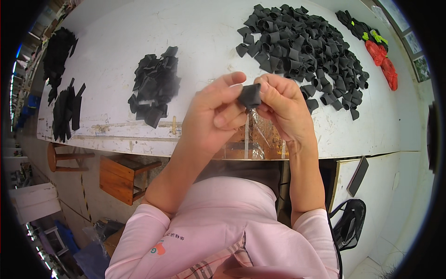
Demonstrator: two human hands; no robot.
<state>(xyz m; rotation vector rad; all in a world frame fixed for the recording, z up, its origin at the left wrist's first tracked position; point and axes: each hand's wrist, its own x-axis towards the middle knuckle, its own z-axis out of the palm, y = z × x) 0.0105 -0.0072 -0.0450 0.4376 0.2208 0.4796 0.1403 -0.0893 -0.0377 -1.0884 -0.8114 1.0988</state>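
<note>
Fabric piece [250,95], small and black, was pinched between the 2 hands above the table edge [139,144]: left hand [214,114] and right hand [284,104] both closed on it by thumb and fingertips. Looked light, soft, floppy; best gripped at its edges. Big black heap [302,44] lay beyond the right hand, smaller pile [155,86] beyond the left

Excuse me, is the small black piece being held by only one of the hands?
No, both the left hand and the right hand pinch the small black fabric piece between their fingertips above the white table.
</note>
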